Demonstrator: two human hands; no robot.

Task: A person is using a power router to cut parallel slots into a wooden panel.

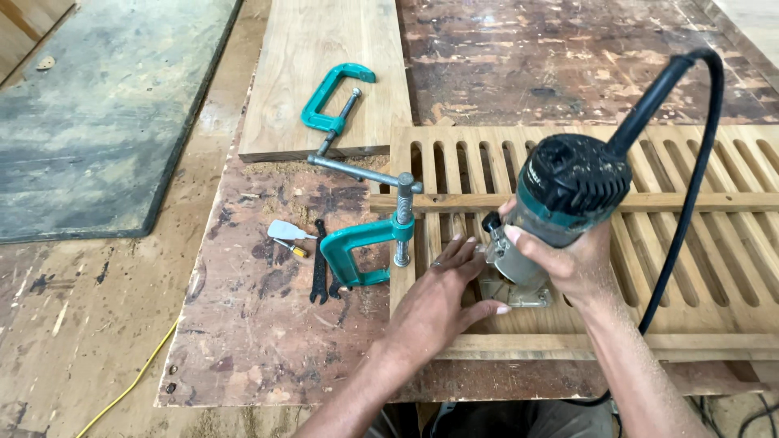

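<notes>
Here the right hand [568, 259] is wrapped tight around the green router [552, 211], which stands on the slatted wood panel [698, 268]. The left hand [442, 296] lies flat, open, maybe touching its base.

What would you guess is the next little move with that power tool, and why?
Probably sliding the trim router along the slotted wooden panel: the right hand grips its body, the left hand lies flat beside its base, and a green clamp holds the panel.

Worn workbench [268, 341], slatted panel [714, 268], plank [324, 73]
</notes>
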